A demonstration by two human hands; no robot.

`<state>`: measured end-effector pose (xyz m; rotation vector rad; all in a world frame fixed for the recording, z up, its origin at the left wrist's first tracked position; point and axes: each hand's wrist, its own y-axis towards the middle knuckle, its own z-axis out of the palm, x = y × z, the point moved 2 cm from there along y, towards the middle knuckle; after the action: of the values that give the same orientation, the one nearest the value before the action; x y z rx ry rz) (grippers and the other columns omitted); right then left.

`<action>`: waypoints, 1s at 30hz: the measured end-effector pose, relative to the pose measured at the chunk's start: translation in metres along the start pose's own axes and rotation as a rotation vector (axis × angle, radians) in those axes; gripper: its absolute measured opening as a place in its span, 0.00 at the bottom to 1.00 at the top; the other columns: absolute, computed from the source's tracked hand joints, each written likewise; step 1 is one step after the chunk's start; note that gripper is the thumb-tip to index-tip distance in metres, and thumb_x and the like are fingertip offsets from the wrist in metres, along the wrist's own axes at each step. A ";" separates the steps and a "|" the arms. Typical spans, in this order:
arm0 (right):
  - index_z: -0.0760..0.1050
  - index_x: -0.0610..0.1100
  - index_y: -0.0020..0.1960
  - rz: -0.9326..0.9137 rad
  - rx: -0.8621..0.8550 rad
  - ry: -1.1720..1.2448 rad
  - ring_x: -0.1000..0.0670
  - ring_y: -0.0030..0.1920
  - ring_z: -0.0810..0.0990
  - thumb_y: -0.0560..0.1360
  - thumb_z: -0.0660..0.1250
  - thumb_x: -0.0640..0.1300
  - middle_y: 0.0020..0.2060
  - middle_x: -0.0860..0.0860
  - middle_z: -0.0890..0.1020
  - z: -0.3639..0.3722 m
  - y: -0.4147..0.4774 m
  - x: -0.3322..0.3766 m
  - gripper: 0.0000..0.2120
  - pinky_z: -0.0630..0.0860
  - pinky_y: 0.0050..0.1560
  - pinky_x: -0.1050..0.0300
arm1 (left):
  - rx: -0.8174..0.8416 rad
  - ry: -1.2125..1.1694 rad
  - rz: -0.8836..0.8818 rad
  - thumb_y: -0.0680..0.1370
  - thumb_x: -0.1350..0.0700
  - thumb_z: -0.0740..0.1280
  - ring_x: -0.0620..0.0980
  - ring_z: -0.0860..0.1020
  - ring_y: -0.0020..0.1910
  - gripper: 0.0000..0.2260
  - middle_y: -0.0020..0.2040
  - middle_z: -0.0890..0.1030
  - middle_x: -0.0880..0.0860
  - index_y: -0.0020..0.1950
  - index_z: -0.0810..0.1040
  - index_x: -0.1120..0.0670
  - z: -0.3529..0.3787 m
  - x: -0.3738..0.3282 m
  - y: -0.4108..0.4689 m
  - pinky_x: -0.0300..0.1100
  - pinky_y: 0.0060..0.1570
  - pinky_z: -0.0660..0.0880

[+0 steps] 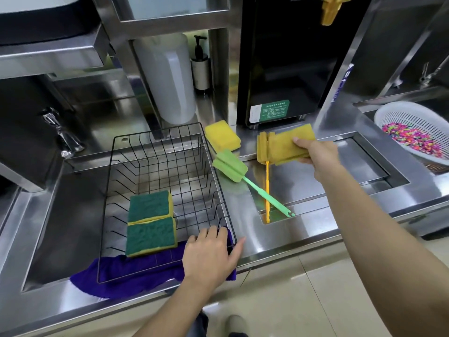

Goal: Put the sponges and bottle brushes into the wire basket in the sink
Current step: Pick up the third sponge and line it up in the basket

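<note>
**Left hand on basket, right hand holding sponge**

Left hand [209, 256] rests flat, fingers spread, on the wire basket [218, 190] rim. Two green-topped sponges [150, 222] lie inside, just left of it. Right hand [315, 154] grips a yellow sponge [286, 144] above the worktop [303, 190].

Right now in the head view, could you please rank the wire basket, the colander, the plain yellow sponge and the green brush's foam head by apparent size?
1. wire basket
2. colander, partly cut off
3. yellow sponge and green brush head: look alike, unranked.

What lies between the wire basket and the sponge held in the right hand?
In the head view, the green bottle brush and a loose yellow sponge lie on the steel counter between them.
</note>
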<state>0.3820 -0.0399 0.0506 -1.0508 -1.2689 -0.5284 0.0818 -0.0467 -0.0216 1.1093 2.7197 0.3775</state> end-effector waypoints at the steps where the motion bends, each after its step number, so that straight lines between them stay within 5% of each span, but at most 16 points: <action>1: 0.73 0.42 0.42 0.008 0.055 0.062 0.48 0.47 0.78 0.68 0.74 0.42 0.42 0.48 0.79 0.007 -0.008 0.007 0.10 0.79 0.45 0.58 | -0.004 -0.002 0.001 0.75 0.38 0.56 0.54 0.77 0.31 0.23 0.32 0.78 0.53 0.35 0.78 0.55 0.000 0.000 0.000 0.45 0.30 0.71; 7: 0.72 0.50 0.45 0.004 0.423 -0.057 0.55 0.25 0.63 0.70 0.73 0.48 0.32 0.52 0.70 0.059 -0.049 0.024 0.10 0.57 0.24 0.63 | -0.047 -0.034 0.002 0.75 0.38 0.57 0.54 0.76 0.30 0.23 0.31 0.78 0.52 0.34 0.77 0.55 -0.002 0.004 -0.002 0.45 0.30 0.72; 11: 0.72 0.51 0.45 0.031 0.704 0.003 0.57 0.21 0.55 0.74 0.69 0.46 0.25 0.54 0.63 0.098 -0.073 0.027 0.05 0.50 0.21 0.66 | -0.081 -0.042 -0.015 0.75 0.36 0.57 0.53 0.76 0.32 0.24 0.33 0.78 0.51 0.35 0.78 0.54 -0.006 0.013 -0.010 0.45 0.33 0.72; 13: 0.70 0.51 0.51 0.071 0.837 0.044 0.58 0.19 0.58 0.76 0.66 0.41 0.24 0.52 0.66 0.119 -0.085 0.025 0.08 0.54 0.20 0.68 | -0.096 -0.058 -0.066 0.75 0.35 0.57 0.53 0.75 0.32 0.25 0.33 0.78 0.50 0.35 0.78 0.54 -0.010 0.022 -0.015 0.45 0.34 0.72; 17: 0.69 0.51 0.59 0.140 1.024 0.028 0.50 0.27 0.80 0.75 0.62 0.29 0.31 0.46 0.76 0.178 -0.119 0.017 0.21 0.76 0.26 0.60 | -0.184 -0.025 -0.189 0.75 0.36 0.57 0.52 0.75 0.32 0.24 0.31 0.76 0.50 0.34 0.77 0.54 -0.018 0.057 -0.029 0.44 0.33 0.71; 19: 0.72 0.52 0.56 0.200 1.031 0.099 0.45 0.37 0.83 0.74 0.61 0.29 0.39 0.45 0.79 0.179 -0.117 0.014 0.20 0.81 0.35 0.53 | -0.193 -0.028 -0.172 0.76 0.36 0.57 0.52 0.75 0.32 0.24 0.31 0.76 0.50 0.34 0.77 0.54 -0.017 0.059 -0.031 0.44 0.33 0.71; 21: 0.74 0.52 0.48 0.231 1.042 0.107 0.42 0.45 0.79 0.75 0.63 0.38 0.49 0.46 0.77 0.178 -0.115 0.009 0.09 0.81 0.44 0.46 | -0.204 -0.026 -0.151 0.76 0.36 0.57 0.53 0.74 0.32 0.25 0.32 0.76 0.51 0.34 0.77 0.55 -0.016 0.060 -0.033 0.45 0.33 0.70; 24: 0.73 0.51 0.41 0.113 0.907 -0.128 0.44 0.48 0.77 0.76 0.64 0.47 0.49 0.50 0.76 0.197 -0.116 0.000 0.05 0.79 0.46 0.46 | -0.250 0.027 -0.123 0.76 0.37 0.59 0.53 0.74 0.33 0.23 0.32 0.75 0.51 0.35 0.77 0.55 -0.015 0.066 -0.037 0.45 0.33 0.69; 26: 0.73 0.52 0.45 -0.007 0.764 -0.235 0.46 0.47 0.77 0.75 0.65 0.42 0.46 0.50 0.76 0.214 -0.115 -0.006 0.04 0.79 0.42 0.50 | -0.282 0.053 -0.105 0.76 0.38 0.60 0.53 0.73 0.33 0.23 0.33 0.75 0.52 0.34 0.76 0.55 -0.013 0.069 -0.040 0.46 0.34 0.68; 30: 0.60 0.47 0.64 0.055 0.725 -0.230 0.51 0.40 0.75 0.71 0.68 0.37 0.46 0.50 0.73 0.235 -0.107 -0.022 0.26 0.74 0.36 0.54 | -0.315 0.065 -0.102 0.76 0.38 0.61 0.53 0.74 0.34 0.22 0.34 0.75 0.52 0.34 0.76 0.55 -0.011 0.069 -0.039 0.45 0.35 0.69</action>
<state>0.1687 0.1077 0.0546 -0.5336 -1.4666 0.1132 0.0043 -0.0270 -0.0277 0.8839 2.6344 0.8041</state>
